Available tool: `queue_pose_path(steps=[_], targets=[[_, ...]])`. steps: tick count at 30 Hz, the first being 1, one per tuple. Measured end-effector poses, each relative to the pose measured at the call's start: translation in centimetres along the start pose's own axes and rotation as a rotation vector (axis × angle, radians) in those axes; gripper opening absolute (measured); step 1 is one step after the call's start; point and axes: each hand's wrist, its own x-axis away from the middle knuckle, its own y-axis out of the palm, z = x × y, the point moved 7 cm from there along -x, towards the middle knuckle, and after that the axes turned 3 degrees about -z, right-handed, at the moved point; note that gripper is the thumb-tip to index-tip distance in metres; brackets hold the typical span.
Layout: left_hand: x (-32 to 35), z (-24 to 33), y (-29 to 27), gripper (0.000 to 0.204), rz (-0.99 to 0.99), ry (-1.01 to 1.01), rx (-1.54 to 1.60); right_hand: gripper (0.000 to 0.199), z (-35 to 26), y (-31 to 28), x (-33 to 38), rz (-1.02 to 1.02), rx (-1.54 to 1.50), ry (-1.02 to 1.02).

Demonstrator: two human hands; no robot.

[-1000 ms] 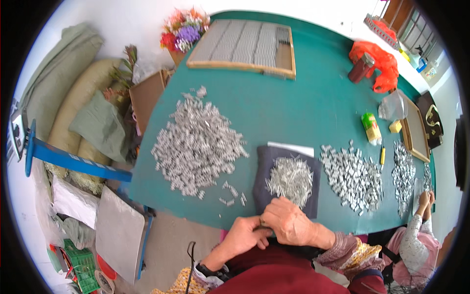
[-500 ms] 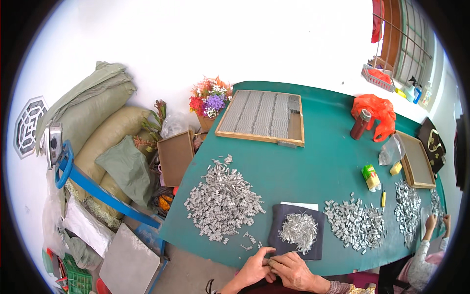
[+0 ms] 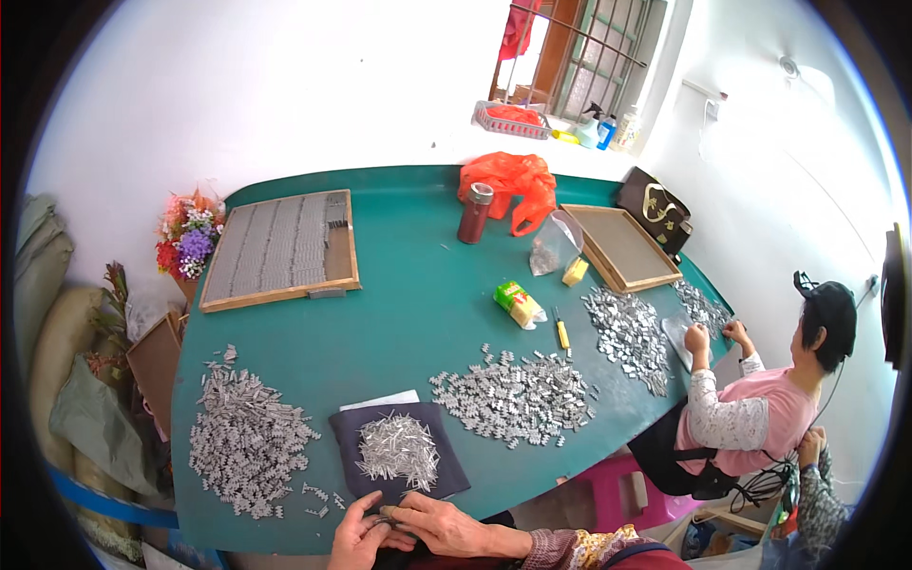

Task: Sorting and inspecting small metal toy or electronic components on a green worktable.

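At the table's near edge, my left hand [image 3: 363, 538] and my right hand [image 3: 445, 525] meet, their fingers closed in a pinch. What they hold between them is small and mostly hidden by the fingers. Just beyond lies a dark cloth [image 3: 446, 472] with a heap of thin silvery metal pins [image 3: 399, 452] on it. A large pile of small grey toothed metal pieces [image 3: 249, 439] is to the left, a few loose ones beside my left hand. Another pile of such grey pieces [image 3: 518, 399] spreads to the right of the cloth.
The green table [image 3: 408, 313] carries a wooden-framed tray of grey pieces [image 3: 354, 247], a second tray [image 3: 622, 247], a dark red flask [image 3: 474, 217], an orange bag [image 3: 513, 180] and a yellow-handled screwdriver [image 3: 561, 332]. A co-worker [image 3: 750, 399] sits right, by further metal piles [image 3: 627, 337].
My view has swung to the right, so the table things sit further left and the co-worker now shows nearly whole. My hands stay together at the near edge, fingers still closed.
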Motion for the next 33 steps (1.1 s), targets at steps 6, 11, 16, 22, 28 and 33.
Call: queue_pose_path(steps=[6, 11, 16, 22, 28, 33], targets=[[0.2, 0.0, 0.3, 0.047, -0.099, 0.004, -0.073, 0.048, -0.7, -0.2, 0.4, -0.027, 0.061, -0.037], [0.6, 1.5, 1.4, 0.046, -0.087, -0.085, -0.024, 0.044, -0.2, 0.1, 0.3, -0.06, 0.071, 0.009], [0.3, -1.3, -0.9, 0.024, 0.076, -0.131, 0.029, 0.04, 0.1, 0.3, 0.0, -0.021, 0.021, -0.011], [-0.1, -0.2, 0.4, 0.02, -0.012, -0.086, 0.072, 0.032, 1.1, -1.4, 0.2, 0.158, -0.046, 0.079], [0.9, -0.3, -1.5, 0.019, 0.07, -0.063, 0.078, 0.032, -0.2, -0.5, -1.9, 0.025, -0.033, 0.017], [1.6, -0.3, -3.5, 0.015, 0.189, 0.012, 0.253, 0.048, 0.1, -0.4, -4.6, -0.031, -0.338, 0.131]])
